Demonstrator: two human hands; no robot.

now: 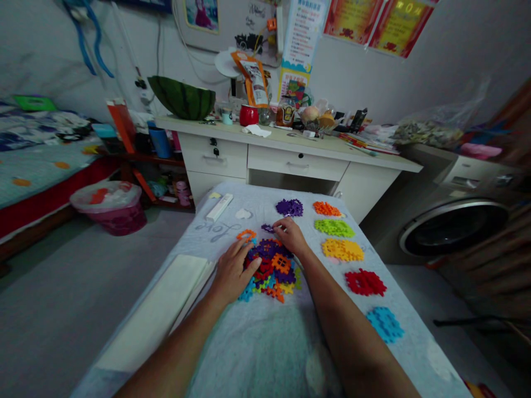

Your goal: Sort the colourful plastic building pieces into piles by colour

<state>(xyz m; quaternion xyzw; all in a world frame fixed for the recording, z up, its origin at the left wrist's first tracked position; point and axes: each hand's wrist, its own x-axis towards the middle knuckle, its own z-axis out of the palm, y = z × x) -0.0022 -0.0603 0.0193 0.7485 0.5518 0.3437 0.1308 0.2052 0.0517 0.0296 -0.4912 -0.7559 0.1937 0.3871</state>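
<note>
A mixed pile of colourful plastic interlocking pieces (265, 268) lies in the middle of the cloth-covered table. My left hand (234, 271) rests at the pile's left side, its fingers spread over the edge pieces. Just beyond the pile, my right hand (290, 235) pinches a small purple interlocking piece (267, 228) between thumb and fingertips. Single-colour stacks stand to the right: purple (289, 208), orange (326, 208), green (334, 228), yellow (342, 250), red (365, 282) and blue (384, 324). An orange piece (246, 235) sits at the far left of the pile.
On the table's left lie a folded white cloth (161, 309) and a white box-like bar (219, 208). Behind it stands a white desk (215, 152) holding a watermelon piece (182, 98) and jars. A washing machine (448, 204) is at right, a pink bin (112, 213) at left.
</note>
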